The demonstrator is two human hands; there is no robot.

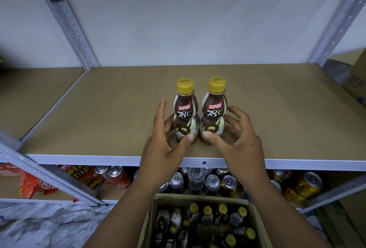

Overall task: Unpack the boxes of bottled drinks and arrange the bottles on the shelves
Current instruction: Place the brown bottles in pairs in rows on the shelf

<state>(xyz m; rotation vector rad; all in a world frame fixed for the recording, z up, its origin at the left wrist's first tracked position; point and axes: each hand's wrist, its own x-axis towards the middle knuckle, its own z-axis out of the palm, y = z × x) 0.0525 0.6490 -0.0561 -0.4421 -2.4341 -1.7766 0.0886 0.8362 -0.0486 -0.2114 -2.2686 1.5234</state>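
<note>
2 bottles (185, 113) upright on shelf (99, 109). 2 hands: left hand (164, 148), right hand (237, 141). 1 cardboard box (200, 198), roughly ten more bottles inside, exact count unclear. Below: dozen-plus cans (213, 183), too packed to count; 2 red snack bags (33, 185).

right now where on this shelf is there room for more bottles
The shelf board is bare from the left bottle to the left upright, from the right bottle to the right upright, and behind both to the wall. Crowded: the front middle, with the left hand and right hand; the lower shelf, packed with cans.
</note>
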